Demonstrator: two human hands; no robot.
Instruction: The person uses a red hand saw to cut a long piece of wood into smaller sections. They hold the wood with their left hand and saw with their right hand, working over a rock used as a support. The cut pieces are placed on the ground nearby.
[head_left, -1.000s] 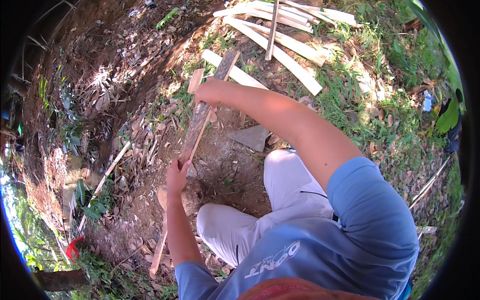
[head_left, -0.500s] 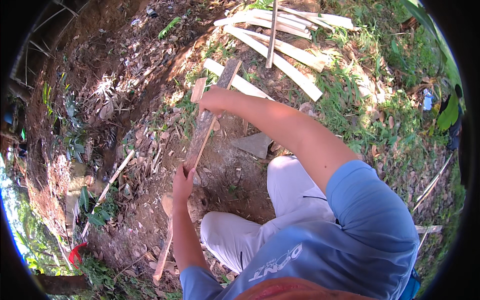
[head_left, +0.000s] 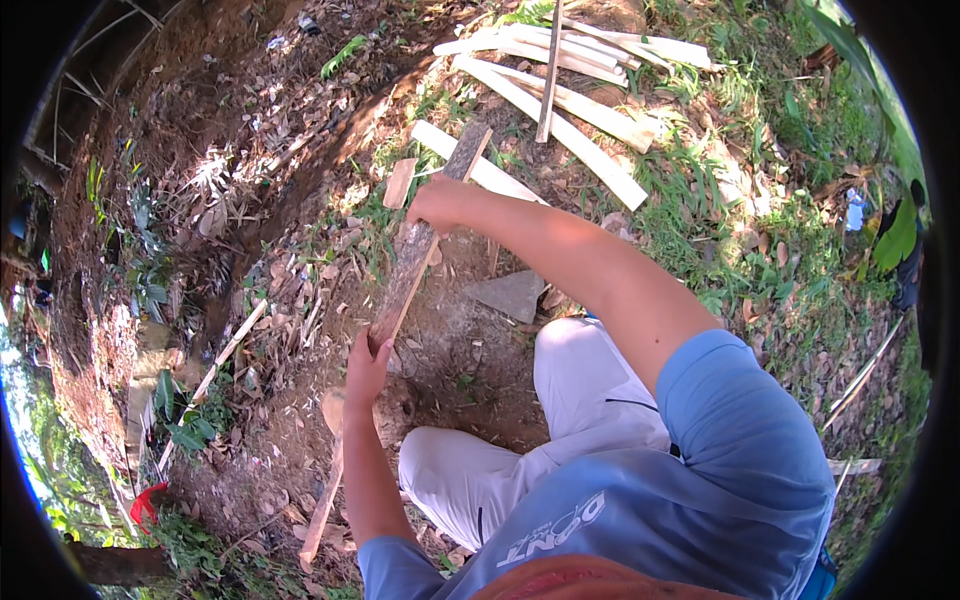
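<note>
A long, narrow wooden plank (head_left: 408,277) with a rough, dark, bark-like face and a pale cut edge slants in front of me, its top end up and to the right. My left hand (head_left: 368,368) is closed around its near end, thumb along the side. Further up, my right hand (head_left: 437,205) is wrapped over the plank from the right; its fingertips are mostly hidden. Just left of that hand is a small flat wood piece (head_left: 399,183), with a thin whitish line between them that I cannot make out. Below my left hand, a brown log (head_left: 392,402) sits on the soil.
Pale split boards (head_left: 560,110) lie fanned out at the top, a dark thin stick (head_left: 549,85) across them. A grey flat stone (head_left: 510,294) rests near my knee. A wood strip (head_left: 322,515) lies beside my left forearm. Dry leaves and a pale pole (head_left: 212,380) are at left.
The plank has turned slightly, so more of its dark face shows. My right hand has shifted a little to the right on it; the left hand keeps its hold.
</note>
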